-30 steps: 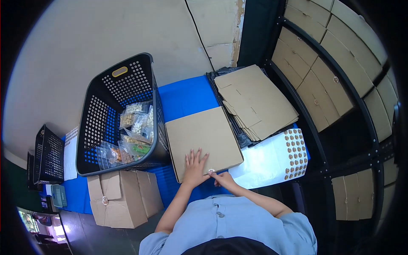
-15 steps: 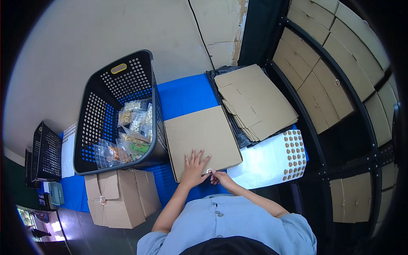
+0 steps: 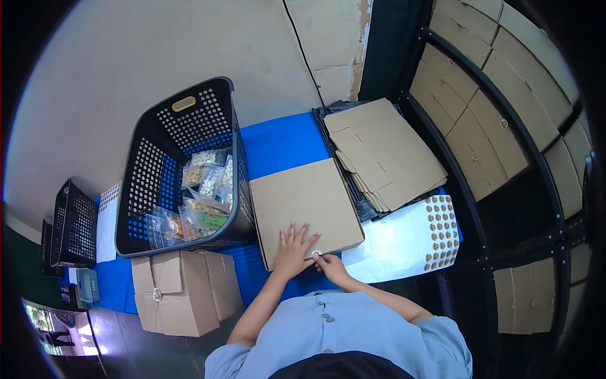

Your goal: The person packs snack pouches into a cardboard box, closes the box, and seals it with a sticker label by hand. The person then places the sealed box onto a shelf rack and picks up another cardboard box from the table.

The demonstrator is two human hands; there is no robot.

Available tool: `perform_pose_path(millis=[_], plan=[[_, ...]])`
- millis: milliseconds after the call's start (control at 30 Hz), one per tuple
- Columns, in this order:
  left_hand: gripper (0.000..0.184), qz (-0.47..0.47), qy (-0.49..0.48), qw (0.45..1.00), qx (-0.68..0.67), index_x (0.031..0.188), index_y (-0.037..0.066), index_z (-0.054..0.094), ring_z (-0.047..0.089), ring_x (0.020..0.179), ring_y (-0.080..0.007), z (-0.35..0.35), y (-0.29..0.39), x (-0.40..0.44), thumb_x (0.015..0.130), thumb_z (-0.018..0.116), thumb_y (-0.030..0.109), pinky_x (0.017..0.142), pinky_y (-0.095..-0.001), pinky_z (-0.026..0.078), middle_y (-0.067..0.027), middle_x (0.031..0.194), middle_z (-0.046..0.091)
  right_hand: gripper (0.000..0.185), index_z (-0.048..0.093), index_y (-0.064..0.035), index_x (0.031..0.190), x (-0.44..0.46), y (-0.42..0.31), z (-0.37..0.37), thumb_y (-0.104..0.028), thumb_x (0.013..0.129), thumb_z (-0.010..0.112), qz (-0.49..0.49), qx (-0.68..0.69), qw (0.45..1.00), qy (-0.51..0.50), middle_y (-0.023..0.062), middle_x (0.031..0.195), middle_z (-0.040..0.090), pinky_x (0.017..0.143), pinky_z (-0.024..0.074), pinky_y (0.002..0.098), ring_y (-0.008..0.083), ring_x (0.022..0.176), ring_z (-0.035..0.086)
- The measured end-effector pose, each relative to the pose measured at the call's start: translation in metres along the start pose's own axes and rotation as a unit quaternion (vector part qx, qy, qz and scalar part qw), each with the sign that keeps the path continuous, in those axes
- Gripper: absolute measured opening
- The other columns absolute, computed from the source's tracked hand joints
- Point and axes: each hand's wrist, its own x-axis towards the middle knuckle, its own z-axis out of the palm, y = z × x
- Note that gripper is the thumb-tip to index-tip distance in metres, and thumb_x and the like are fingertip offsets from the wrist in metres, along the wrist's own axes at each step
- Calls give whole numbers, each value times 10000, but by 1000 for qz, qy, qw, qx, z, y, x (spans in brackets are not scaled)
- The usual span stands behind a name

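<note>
A closed brown cardboard box (image 3: 309, 196) lies on the blue-covered table in front of me. My left hand (image 3: 293, 254) rests flat on its lid near the front edge, fingers spread. At that edge, my right hand (image 3: 332, 268) pinches a small round sticker (image 3: 315, 254) against the box. My fingers partly cover the sticker. Just right of the box lies a white sticker sheet (image 3: 385, 252), with rows of round brown stickers along its right side.
Flattened cardboard boxes (image 3: 385, 151) are stacked behind the sheet. At left, a black perforated basket (image 3: 142, 183) holds several clear snack bags (image 3: 208, 183). A closed box (image 3: 183, 303) stands in front of it. Shelves with boxes (image 3: 486, 145) rise at right.
The view has shifted slightly, so everything sits a little further right. My hands keep nearly the same places, with the right fingers still at the sticker.
</note>
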Motion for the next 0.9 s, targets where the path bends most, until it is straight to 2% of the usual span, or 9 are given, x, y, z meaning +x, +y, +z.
perform_pose_path(millis=[167, 233, 333, 467, 767, 833, 900], plan=[[732, -4, 18, 1000, -7, 1394, 319, 409, 136, 1405, -409, 0, 2, 1, 732, 708, 409, 1094, -649, 95, -87, 1513, 243, 432, 655, 13, 817, -12, -13, -7, -372, 953, 517, -38, -35, 998, 33, 88, 680, 625, 607, 452, 286, 156, 644, 597], [730, -4, 25, 1000, -8, 1388, 321, 420, 142, 1406, -404, 1, 2, 1, 724, 711, 410, 1094, -649, 100, -83, 1510, 252, 477, 675, -6, 798, -12, -12, -9, -448, 912, 537, -56, -27, 997, 44, 110, 669, 643, 599, 470, 331, 209, 615, 624], [733, -7, 16, 1000, -8, 1401, 317, 399, 133, 1403, -416, 1, 2, 2, 741, 705, 404, 1093, -651, 102, -89, 1516, 233, 497, 680, 8, 761, -12, -25, -12, -450, 908, 554, -40, -110, 992, 48, 91, 630, 639, 555, 451, 301, 172, 582, 609], [738, -8, -2, 1000, 9, 1402, 314, 397, 135, 1403, -415, -1, 2, 2, 737, 708, 394, 1094, -648, 103, -87, 1519, 225, 537, 682, 10, 723, -11, -26, -8, -488, 886, 564, -32, -139, 988, 61, 90, 604, 635, 534, 449, 310, 181, 542, 600], [714, -3, 32, 999, -17, 1393, 303, 413, 155, 1399, -410, 4, 0, 1, 746, 696, 409, 1099, -639, 100, -90, 1510, 250, 497, 671, 21, 772, 0, -3, -6, -390, 962, 467, -26, -53, 998, 35, 105, 652, 640, 586, 454, 286, 180, 614, 610], [710, -2, 40, 999, -20, 1391, 302, 417, 160, 1398, -410, 3, 1, 0, 747, 694, 415, 1099, -638, 100, -91, 1508, 255, 554, 675, 13, 759, 6, 8, -3, -421, 977, 409, -80, 132, 988, 20, 95, 679, 664, 596, 468, 313, 184, 620, 632], [729, -3, 40, 999, -17, 1396, 305, 406, 161, 1397, -407, 3, 2, 1, 739, 702, 414, 1098, -640, 103, -87, 1511, 247, 575, 679, 11, 738, 7, 8, -6, -446, 968, 416, -78, 99, 992, 30, 91, 662, 662, 587, 473, 306, 174, 602, 631]])
